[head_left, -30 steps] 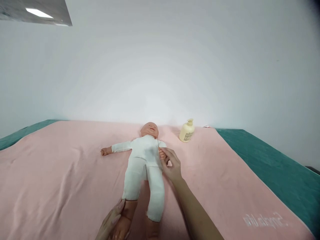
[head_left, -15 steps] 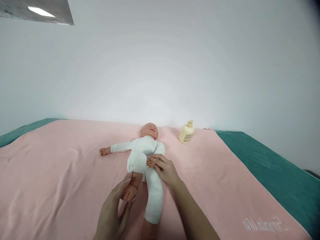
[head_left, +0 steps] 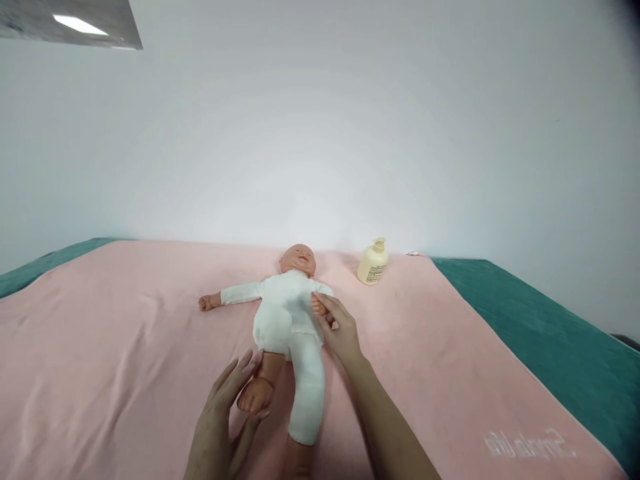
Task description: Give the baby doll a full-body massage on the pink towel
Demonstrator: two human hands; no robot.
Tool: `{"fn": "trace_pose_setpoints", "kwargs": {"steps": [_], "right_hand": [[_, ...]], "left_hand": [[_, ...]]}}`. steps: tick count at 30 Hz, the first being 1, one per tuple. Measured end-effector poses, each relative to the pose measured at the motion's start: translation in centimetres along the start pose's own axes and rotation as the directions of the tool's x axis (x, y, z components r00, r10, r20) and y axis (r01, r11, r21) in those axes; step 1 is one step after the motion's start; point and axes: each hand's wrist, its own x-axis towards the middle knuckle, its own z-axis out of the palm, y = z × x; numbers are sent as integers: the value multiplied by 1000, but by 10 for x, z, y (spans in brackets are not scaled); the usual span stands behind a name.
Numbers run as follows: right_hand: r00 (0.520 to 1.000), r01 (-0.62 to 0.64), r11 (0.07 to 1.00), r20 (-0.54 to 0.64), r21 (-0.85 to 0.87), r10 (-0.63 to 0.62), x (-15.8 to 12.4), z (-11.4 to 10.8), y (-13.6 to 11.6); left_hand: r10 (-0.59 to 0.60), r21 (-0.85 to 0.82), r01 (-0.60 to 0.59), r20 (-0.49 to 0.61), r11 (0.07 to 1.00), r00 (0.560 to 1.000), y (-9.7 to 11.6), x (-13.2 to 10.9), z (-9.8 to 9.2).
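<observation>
A baby doll (head_left: 300,303) with a white cloth body lies on its back, head at the far end. Its bare foot (head_left: 256,395) on the left side lies between the thumb and fingers of my left hand (head_left: 225,417). Those fingertips touch the lower leg, and the thumb is under the foot. My right hand (head_left: 343,333) pinches the doll's small hand (head_left: 319,305) on the right side, beside the torso. The doll's other arm (head_left: 240,293) stretches out to the left. Its other leg (head_left: 307,390) points toward me, the foot cut off by the lower edge.
A cream pump bottle (head_left: 373,262) stands beyond the doll to the right. Beneath everything is a pink blanket (head_left: 440,373) spread over a green surface (head_left: 530,320). A white wall (head_left: 320,133) rises along the far edge.
My right hand has moved the doll's hand up and to the right, away from the belly. The foot at my left hand has sunk slightly toward me, and my left fingers have spread more.
</observation>
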Motion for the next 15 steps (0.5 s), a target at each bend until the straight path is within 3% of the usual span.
{"fn": "trace_pose_setpoints", "kwargs": {"steps": [3,6,12,15], "right_hand": [[969,-185,980,-156,68,194,4,-5,-2],[884,-319,915,-270,248,382,9,-10,-6],[758,-327,838,-409,436,508,14,-22,-1],[666,-312,778,-459,545,588,14,-29,13]], "left_hand": [[114,-16,-114,5,993,993,-4,-9,-7],[134,-30,-133,29,991,991,-8,-20,-12],[97,-36,-93,134,995,986,-19,-44,-25],[172,-45,-167,153,985,973,-27,-52,-32]]}}
